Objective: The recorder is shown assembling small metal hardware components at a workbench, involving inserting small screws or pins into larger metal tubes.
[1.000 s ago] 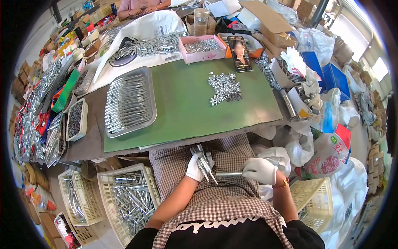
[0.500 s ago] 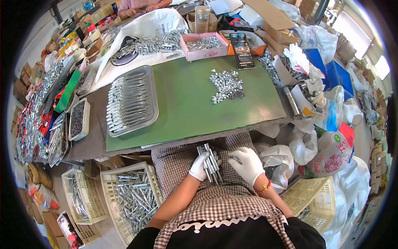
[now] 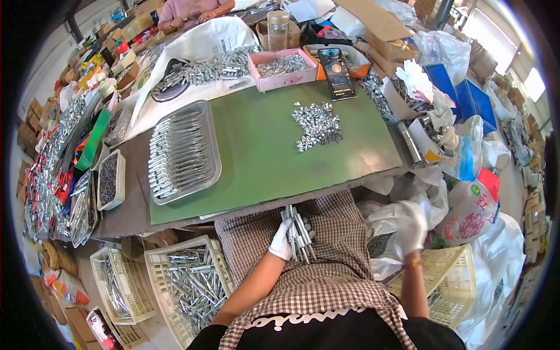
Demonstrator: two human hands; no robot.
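Observation:
My left hand (image 3: 281, 240), in a white glove, is closed round a bundle of metal rods (image 3: 298, 238) above my checked apron (image 3: 251, 239). The silvery rods point up toward the table edge; several small round pieces lie beside them on the apron. Also gloved in white, my right hand (image 3: 412, 227) is smeared by motion near the white plastic bags (image 3: 388, 224) to the right of my lap; its fingers cannot be made out. On the green table mat (image 3: 251, 146) stand a metal tray (image 3: 217, 149) with rows of slim metal rods and a pile of small metal parts (image 3: 317, 125).
A pink box (image 3: 254, 74) of small parts and a phone (image 3: 336, 74) stand along the mat's far edge. Cream plastic crates (image 3: 153, 265) of metal rods sit below the table at left, another crate (image 3: 461, 274) at right. Across the table is a person (image 3: 192, 14).
My right hand has moved from above my lap, near the rods, out to the right beside the plastic bags. My left hand stays with the rods. The view has shifted slightly.

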